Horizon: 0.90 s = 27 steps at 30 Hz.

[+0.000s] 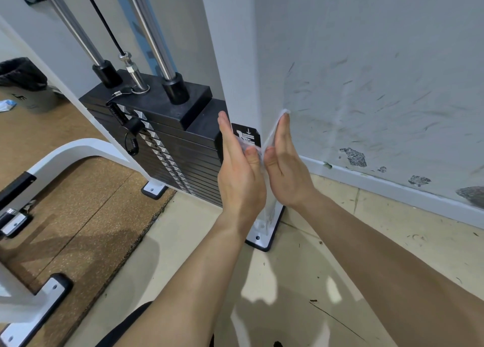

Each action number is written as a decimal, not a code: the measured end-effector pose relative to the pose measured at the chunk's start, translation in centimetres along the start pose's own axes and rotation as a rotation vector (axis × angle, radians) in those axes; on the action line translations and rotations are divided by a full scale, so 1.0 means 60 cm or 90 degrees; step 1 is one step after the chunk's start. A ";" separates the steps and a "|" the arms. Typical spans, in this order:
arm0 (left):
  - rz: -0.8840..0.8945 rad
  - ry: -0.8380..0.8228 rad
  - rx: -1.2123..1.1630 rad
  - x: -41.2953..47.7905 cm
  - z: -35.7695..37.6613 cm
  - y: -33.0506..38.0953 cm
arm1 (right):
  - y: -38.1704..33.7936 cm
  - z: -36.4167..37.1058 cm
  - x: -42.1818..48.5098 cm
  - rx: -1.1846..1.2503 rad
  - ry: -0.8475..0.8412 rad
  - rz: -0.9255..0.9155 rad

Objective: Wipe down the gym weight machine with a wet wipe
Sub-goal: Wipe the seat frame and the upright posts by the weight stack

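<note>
Pinning the wet wipe point(272, 133) to the post point(235, 58), right fingers point(285, 132) lie flat.

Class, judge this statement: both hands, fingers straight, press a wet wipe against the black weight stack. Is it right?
No. The head view shows the left hand and right hand, fingers straight, pressing the wet wipe against the white post, not the black weight stack, which stands beside it.
</note>
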<state>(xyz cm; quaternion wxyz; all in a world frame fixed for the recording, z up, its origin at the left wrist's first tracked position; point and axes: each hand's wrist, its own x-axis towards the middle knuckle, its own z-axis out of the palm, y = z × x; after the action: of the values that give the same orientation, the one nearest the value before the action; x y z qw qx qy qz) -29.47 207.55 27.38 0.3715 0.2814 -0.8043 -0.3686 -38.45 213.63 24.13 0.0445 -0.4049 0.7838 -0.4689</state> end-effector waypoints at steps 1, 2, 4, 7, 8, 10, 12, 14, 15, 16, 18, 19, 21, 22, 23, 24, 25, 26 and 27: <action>0.016 0.019 -0.004 0.007 -0.003 0.008 | -0.014 -0.005 0.007 0.012 0.017 -0.011; 0.030 0.032 -0.014 0.014 -0.003 0.015 | -0.028 -0.011 0.015 0.024 0.038 -0.024; 0.034 0.042 -0.030 0.015 -0.001 0.019 | -0.039 -0.013 0.025 0.035 0.057 -0.036; 0.027 0.038 -0.044 -0.012 0.016 -0.004 | -0.006 0.002 0.013 0.017 0.032 -0.030; 0.021 0.036 -0.054 -0.024 0.021 -0.016 | 0.011 0.010 0.003 0.012 0.008 -0.020; -0.002 0.030 -0.070 -0.040 0.033 -0.040 | 0.039 0.018 -0.017 -0.004 -0.047 0.003; -0.009 0.030 -0.065 -0.043 0.039 -0.053 | 0.048 0.015 -0.025 -0.010 -0.079 0.012; -0.003 0.035 -0.064 -0.040 0.040 -0.054 | 0.040 0.009 -0.020 -0.007 -0.066 -0.001; -0.002 0.039 -0.073 -0.038 0.041 -0.054 | 0.035 0.008 -0.015 -0.004 -0.049 -0.012; -0.004 0.045 -0.082 -0.036 0.043 -0.054 | 0.032 0.011 -0.011 0.002 -0.032 -0.021; -0.029 0.054 -0.094 -0.035 0.052 -0.057 | 0.037 0.022 -0.011 0.013 -0.014 -0.026; -0.048 0.054 -0.099 -0.038 0.057 -0.060 | 0.049 0.032 -0.015 0.017 -0.016 -0.023; -0.066 0.049 -0.105 -0.051 0.068 -0.080 | 0.086 0.054 -0.034 0.018 -0.043 -0.004; -0.067 0.043 -0.107 -0.058 0.073 -0.089 | 0.105 0.065 -0.045 0.010 -0.060 0.006; -0.068 0.036 -0.109 -0.064 0.075 -0.096 | 0.117 0.072 -0.054 0.001 -0.073 0.018; -0.070 0.034 -0.108 -0.068 0.077 -0.098 | 0.123 0.075 -0.059 -0.003 -0.081 0.030; -0.073 0.037 -0.109 -0.068 0.079 -0.100 | 0.120 0.075 -0.060 0.002 -0.080 0.035; -0.078 0.043 -0.114 -0.066 0.078 -0.098 | 0.111 0.072 -0.057 0.012 -0.070 0.034; -0.081 0.047 -0.124 -0.063 0.078 -0.095 | 0.099 0.067 -0.052 0.025 -0.054 0.027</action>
<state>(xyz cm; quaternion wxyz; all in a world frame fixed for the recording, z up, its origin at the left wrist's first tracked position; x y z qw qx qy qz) -30.08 208.80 19.21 0.4022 0.3079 -0.7309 -0.4575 -38.06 214.34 16.37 0.0956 -0.4064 0.7803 -0.4657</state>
